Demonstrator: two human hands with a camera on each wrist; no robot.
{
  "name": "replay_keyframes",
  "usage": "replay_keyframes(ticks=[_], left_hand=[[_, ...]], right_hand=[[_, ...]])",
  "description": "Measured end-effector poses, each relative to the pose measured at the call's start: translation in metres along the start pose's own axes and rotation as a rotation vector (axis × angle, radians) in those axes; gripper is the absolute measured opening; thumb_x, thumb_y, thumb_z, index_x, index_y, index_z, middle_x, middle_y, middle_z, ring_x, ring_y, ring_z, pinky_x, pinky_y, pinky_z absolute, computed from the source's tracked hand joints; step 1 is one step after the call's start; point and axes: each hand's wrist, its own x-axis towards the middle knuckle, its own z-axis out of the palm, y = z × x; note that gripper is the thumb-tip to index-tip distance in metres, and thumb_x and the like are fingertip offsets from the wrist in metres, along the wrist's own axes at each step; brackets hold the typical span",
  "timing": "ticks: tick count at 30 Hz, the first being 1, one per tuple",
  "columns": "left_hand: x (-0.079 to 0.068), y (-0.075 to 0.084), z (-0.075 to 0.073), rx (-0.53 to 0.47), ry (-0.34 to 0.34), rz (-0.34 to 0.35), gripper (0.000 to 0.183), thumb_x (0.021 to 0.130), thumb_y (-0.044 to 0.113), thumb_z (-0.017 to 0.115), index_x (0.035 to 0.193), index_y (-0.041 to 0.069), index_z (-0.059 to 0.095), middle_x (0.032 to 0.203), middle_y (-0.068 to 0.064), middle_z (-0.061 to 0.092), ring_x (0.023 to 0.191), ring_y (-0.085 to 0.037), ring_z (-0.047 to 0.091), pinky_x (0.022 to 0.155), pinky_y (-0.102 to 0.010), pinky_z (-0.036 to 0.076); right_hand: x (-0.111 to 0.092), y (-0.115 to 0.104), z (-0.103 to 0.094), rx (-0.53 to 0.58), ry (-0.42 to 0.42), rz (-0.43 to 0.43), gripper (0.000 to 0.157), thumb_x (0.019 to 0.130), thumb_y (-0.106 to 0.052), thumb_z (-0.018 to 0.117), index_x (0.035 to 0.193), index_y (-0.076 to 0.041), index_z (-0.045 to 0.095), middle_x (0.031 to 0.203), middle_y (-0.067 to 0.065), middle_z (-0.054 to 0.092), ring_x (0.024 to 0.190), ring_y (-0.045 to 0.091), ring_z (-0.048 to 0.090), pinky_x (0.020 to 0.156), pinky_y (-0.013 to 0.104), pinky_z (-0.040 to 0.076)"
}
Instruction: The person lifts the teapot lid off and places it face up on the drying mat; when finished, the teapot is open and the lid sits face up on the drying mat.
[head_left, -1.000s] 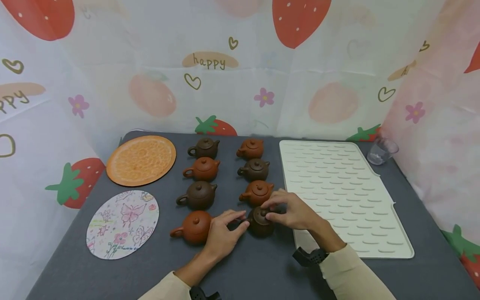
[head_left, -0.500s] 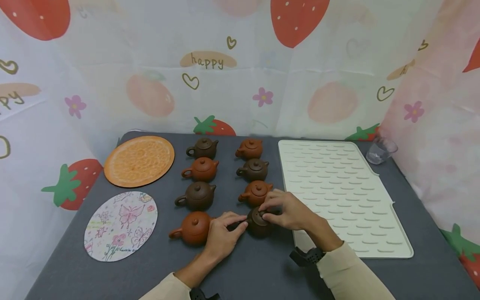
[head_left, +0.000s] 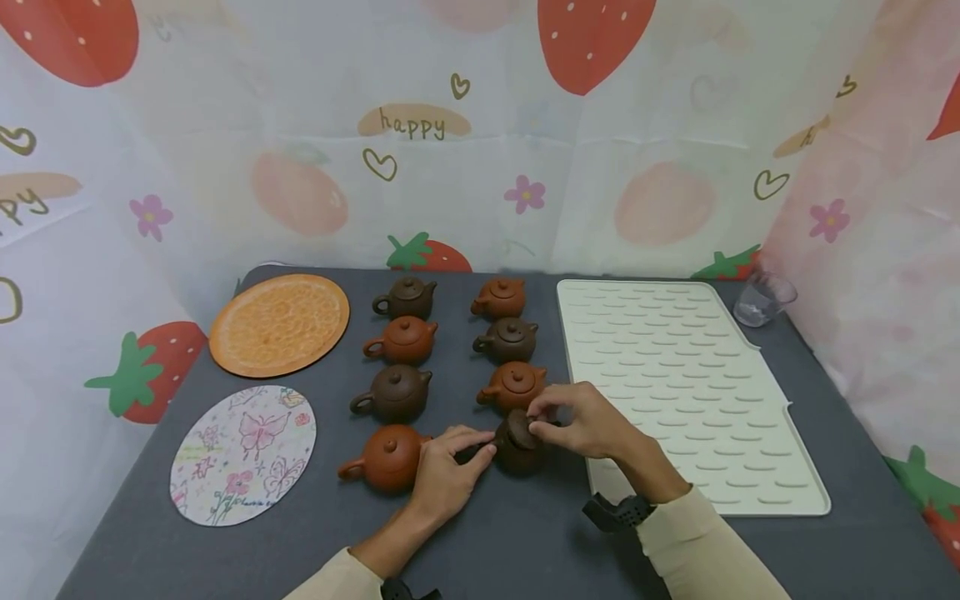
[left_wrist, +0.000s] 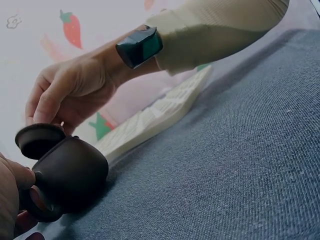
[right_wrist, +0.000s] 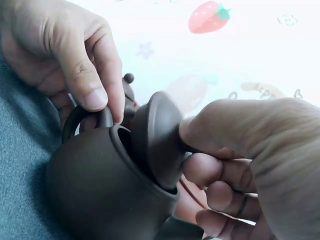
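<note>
A dark brown teapot [head_left: 519, 462] stands at the near end of the right-hand teapot column. My left hand [head_left: 447, 471] pinches its loop handle [right_wrist: 72, 124] between thumb and fingers. With thumb and fingertips, my right hand [head_left: 588, 421] holds the teapot's lid [right_wrist: 162, 142] by the knob. The lid is tilted over the mouth, one side raised, so part of the dark opening shows in the right wrist view. Just left of my left hand sits a reddish-brown teapot [head_left: 391, 457]. Another reddish-brown teapot [head_left: 517, 383] stands right behind the dark one.
More brown and reddish teapots stand in two columns, among them a dark teapot [head_left: 397, 392]. On the right lies a white ridged mat [head_left: 690, 392], with a clear cup [head_left: 761, 302] beyond it. An orange round mat [head_left: 281, 325] and a butterfly-patterned mat [head_left: 243, 454] lie left.
The right hand has lifted the lid from its seat on the dark teapot and tilted it up. The left hand keeps its hold on the handle.
</note>
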Motion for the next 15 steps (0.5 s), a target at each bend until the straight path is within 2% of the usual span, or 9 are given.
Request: replay_keyframes(ticks=[5, 9, 15], left_hand=[[0.0, 0.001, 0.0, -0.003, -0.006, -0.007, 0.015, 0.086, 0.005, 0.073, 0.101, 0.004, 0.075, 0.091, 0.002, 0.069, 0.087, -0.017, 0.063, 0.078, -0.034, 0.051], [0.0, 0.001, -0.001, -0.006, -0.016, -0.029, 0.016, 0.086, 0.005, 0.073, 0.102, 0.005, 0.075, 0.092, 0.003, 0.069, 0.089, -0.015, 0.063, 0.079, -0.032, 0.051], [0.0, 0.002, 0.0, -0.01, -0.019, -0.043, 0.017, 0.086, 0.005, 0.073, 0.103, 0.006, 0.075, 0.093, 0.004, 0.068, 0.09, -0.013, 0.062, 0.081, -0.031, 0.05]], right_hand=[[-0.004, 0.002, 0.003, 0.021, 0.063, 0.099, 0.014, 0.081, 0.003, 0.073, 0.09, -0.008, 0.07, 0.08, -0.005, 0.064, 0.069, 0.009, 0.057, 0.06, 0.042, 0.051], [-0.005, 0.001, 0.006, 0.086, 0.115, 0.18, 0.015, 0.078, 0.01, 0.071, 0.088, -0.001, 0.069, 0.077, 0.0, 0.063, 0.067, 0.014, 0.057, 0.06, 0.042, 0.05], [-0.004, -0.017, 0.002, 0.241, 0.175, 0.213, 0.014, 0.078, 0.016, 0.065, 0.084, 0.003, 0.064, 0.075, 0.006, 0.06, 0.066, 0.02, 0.056, 0.058, 0.038, 0.048]])
